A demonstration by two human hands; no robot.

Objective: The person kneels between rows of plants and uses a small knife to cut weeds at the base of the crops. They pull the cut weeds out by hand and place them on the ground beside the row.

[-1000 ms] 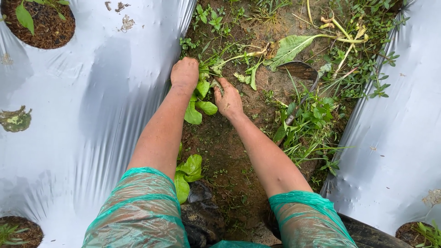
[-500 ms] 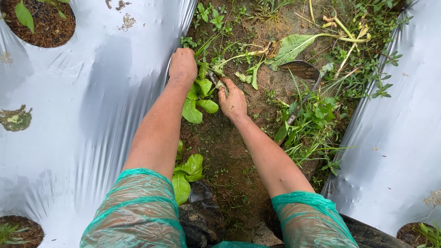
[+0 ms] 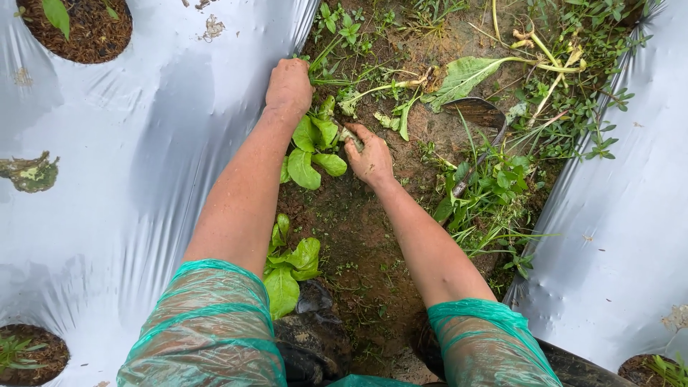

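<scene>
My left hand [image 3: 289,86] is a closed fist around a tuft of grass stems [image 3: 322,56] at the edge of the silver plastic sheet. My right hand [image 3: 371,154] rests on the muddy soil, fingers curled on a small muddy clump [image 3: 350,136] at the base of a small leafy green plant [image 3: 312,147]. That plant stands between my two hands. A second leafy plant [image 3: 290,261] grows nearer me, beside my left forearm. Both arms wear green plastic sleeves.
Silver plastic mulch covers the beds at left [image 3: 143,158] and right [image 3: 631,201], with soil-filled planting holes [image 3: 79,29]. A dark hoe blade [image 3: 473,111] lies among weeds [image 3: 494,186] on the right. An uprooted wilted leaf [image 3: 462,72] lies ahead. My muddy boots [image 3: 315,337] are below.
My left fist has moved farther away along the plastic edge, drawing the grass stems taut. My right hand stays at the plant's base, shifted slightly right.
</scene>
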